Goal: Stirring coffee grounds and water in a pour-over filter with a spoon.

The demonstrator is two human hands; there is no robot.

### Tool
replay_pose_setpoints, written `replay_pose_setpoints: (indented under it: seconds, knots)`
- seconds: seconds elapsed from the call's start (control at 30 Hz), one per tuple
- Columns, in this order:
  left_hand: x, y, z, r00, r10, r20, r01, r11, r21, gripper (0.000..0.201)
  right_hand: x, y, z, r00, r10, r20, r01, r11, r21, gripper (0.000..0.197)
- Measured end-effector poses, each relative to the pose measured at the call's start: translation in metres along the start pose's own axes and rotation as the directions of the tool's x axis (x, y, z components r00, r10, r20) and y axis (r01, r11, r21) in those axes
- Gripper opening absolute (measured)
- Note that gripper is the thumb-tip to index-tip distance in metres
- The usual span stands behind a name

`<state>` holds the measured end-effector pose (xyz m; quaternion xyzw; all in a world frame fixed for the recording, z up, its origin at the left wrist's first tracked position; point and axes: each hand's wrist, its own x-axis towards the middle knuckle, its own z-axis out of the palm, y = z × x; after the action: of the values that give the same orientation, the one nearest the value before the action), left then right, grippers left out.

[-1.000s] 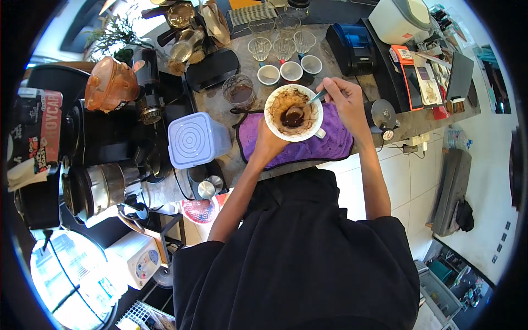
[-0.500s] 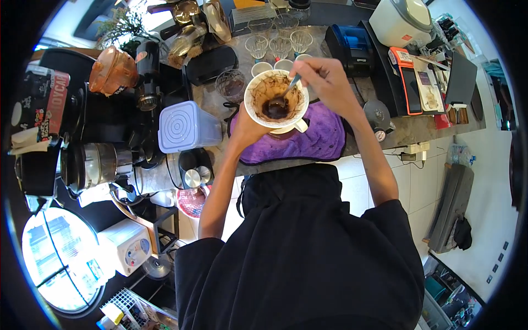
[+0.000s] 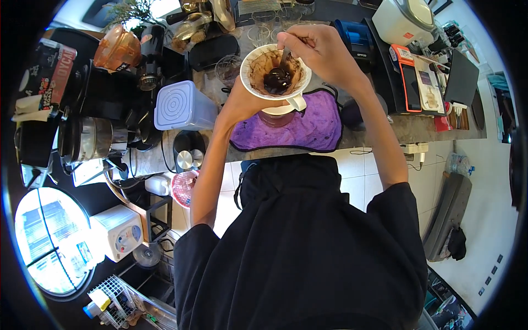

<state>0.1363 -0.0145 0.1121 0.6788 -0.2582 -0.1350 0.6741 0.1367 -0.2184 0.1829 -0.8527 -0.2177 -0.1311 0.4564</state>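
My left hand (image 3: 246, 104) is wrapped round the side of a white coffee dripper (image 3: 297, 103), which is tilted a little toward me. A brown-stained paper filter (image 3: 258, 69) lines it, with dark wet coffee grounds (image 3: 276, 81) at the bottom. In the pinched fingers of my right hand (image 3: 324, 52) is a metal spoon (image 3: 285, 58), its lower end down in the grounds. Beneath the dripper a glass vessel (image 3: 276, 119) shows in part over the purple cloth (image 3: 313, 129); the left hand and dripper hide the rest of it.
Several clear glasses (image 3: 261, 34) stand behind the dripper. A lidded plastic tub (image 3: 181, 107) and a grinder (image 3: 190, 151) are to the left. At the right are a blue-and-black printer (image 3: 355, 41), a dark round object (image 3: 363, 113) and an orange card terminal (image 3: 408, 82).
Both hands and the dripper have shifted up and away in the picture, and the dripper's tilt differs. The spoon has moved within the grounds. The whole view has shifted slightly.
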Motion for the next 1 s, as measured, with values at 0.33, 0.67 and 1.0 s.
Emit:
replay_pose_setpoints:
  seconds: [0.33, 0.67, 1.0]
  knots:
    - [-0.010, -0.002, 0.002, 0.999, 0.040, 0.002, -0.040, 0.993, -0.108, 0.087, -0.007, -0.002, 0.003, 0.999, -0.049, 0.011, 0.049, 0.999, -0.009, 0.033]
    - [-0.017, -0.013, -0.002, 1.000, 0.017, 0.010, -0.016, 0.991, -0.132, 0.094, -0.017, -0.002, 0.005, 0.999, -0.013, 0.051, 0.009, 0.998, 0.064, 0.030]
    - [-0.017, -0.013, 0.002, 1.000, 0.009, 0.001, -0.009, 0.991, -0.131, 0.097, -0.026, 0.005, 0.003, 0.998, 0.068, -0.014, -0.066, 0.991, 0.117, 0.031]
